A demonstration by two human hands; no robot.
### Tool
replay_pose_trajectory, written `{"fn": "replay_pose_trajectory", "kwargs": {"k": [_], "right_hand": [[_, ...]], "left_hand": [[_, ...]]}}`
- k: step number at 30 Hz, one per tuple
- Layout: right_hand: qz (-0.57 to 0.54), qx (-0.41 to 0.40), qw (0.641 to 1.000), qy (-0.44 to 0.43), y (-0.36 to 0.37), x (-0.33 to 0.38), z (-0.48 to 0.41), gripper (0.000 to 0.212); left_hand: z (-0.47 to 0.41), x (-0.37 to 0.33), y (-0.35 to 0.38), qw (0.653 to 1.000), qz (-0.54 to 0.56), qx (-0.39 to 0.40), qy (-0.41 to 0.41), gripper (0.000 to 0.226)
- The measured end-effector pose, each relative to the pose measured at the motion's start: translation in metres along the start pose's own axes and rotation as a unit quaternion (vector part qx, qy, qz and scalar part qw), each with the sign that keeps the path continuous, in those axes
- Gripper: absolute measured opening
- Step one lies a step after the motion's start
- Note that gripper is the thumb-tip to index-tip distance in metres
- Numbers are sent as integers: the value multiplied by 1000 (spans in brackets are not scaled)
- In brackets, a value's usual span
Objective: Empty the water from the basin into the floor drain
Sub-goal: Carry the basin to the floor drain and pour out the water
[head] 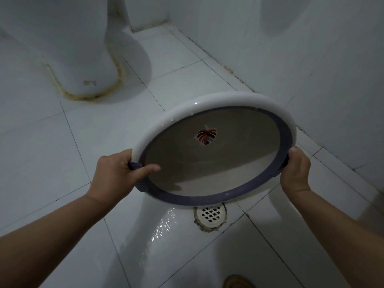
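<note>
Just above the floor drain [210, 214] hangs the steeply tipped basin [214, 154], seemingly drained, left hand [116, 173] and right hand [295, 171] fingers clamped on opposite rims.

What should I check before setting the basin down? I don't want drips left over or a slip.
1. Left hand on the basin rim: ok.
2. Right hand on the opposite rim: ok.
3. Basin tipped with low edge over the floor drain: ok.
4. Basin drained: ok, only droplets on the rim.
5. Drain grate clear: ok.
6. Floor dry: not ok, a wet sheen beside the drain.
</note>
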State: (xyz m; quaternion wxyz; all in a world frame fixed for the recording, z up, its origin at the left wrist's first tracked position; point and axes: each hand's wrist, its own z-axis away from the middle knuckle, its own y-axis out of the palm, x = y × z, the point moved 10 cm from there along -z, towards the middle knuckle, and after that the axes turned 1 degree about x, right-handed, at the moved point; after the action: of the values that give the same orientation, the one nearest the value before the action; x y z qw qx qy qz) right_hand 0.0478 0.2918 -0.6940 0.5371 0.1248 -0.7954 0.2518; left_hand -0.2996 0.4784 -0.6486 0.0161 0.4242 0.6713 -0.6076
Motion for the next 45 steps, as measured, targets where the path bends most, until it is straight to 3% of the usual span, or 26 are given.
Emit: {"fn": "replay_pose_trajectory", "kwargs": {"k": [12, 19, 32, 37, 45], "right_hand": [[8, -6, 1000, -16, -4, 6, 4, 21], [-2, -13, 1000, -26, -6, 8, 5, 21], [9, -12, 999, -36, -8, 10, 8, 21], [27, -8, 998, -53, -9, 12, 7, 23], [17, -22, 999, -46, -13, 9, 7, 22]], "left_hand": [[3, -11, -5, 1000, -8, 14, 20, 31], [3, -15, -9, 999, 9, 16, 38, 66], [5, -15, -9, 998, -21, 24, 52, 50], [6, -17, -9, 998, -13, 25, 52, 34], [5, -20, -10, 998, -18, 21, 51, 31]]}}
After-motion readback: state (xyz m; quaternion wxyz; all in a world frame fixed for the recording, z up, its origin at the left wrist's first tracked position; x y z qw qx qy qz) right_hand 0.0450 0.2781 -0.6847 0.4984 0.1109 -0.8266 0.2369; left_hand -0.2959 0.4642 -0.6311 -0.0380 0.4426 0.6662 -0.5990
